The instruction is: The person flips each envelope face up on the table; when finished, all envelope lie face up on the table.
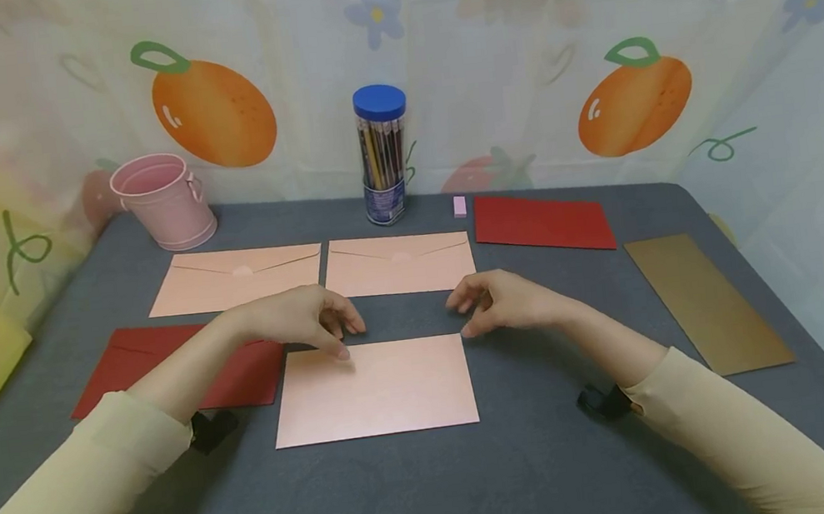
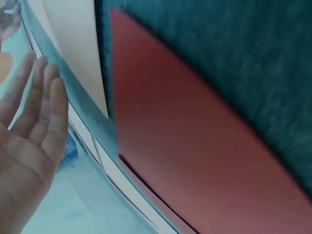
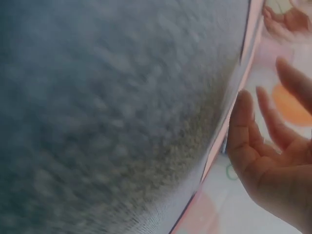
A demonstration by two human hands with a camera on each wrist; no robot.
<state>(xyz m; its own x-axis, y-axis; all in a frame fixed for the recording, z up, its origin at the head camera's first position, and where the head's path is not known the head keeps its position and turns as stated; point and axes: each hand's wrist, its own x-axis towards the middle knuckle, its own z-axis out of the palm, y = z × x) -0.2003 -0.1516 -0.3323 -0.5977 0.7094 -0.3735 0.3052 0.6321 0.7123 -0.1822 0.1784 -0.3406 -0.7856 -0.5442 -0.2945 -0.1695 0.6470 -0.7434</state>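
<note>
A pale pink envelope [image 1: 377, 390] lies flat on the dark grey table at the centre, its plain face up. Over its top left edge hovers my left hand [image 1: 305, 318], the thumb close to the paper; whether it touches cannot be told. In the left wrist view that hand [image 2: 29, 136] has extended, relaxed fingers and holds nothing. My right hand [image 1: 507, 301] is just off the envelope's top right corner, fingers loosely bent. The right wrist view also shows the right hand [image 3: 278, 161] with nothing in it. A red envelope [image 1: 243, 375] lies partly hidden under the left forearm.
Two pink envelopes, left [image 1: 234, 286] and right [image 1: 398, 271], lie flap side up behind the hands. To the right are a red envelope [image 1: 544, 222] and a gold-brown one [image 1: 706, 301]. A pink bucket [image 1: 165, 203], a blue-lidded pencil jar [image 1: 382, 155] and a small pink block [image 1: 459, 207] stand behind.
</note>
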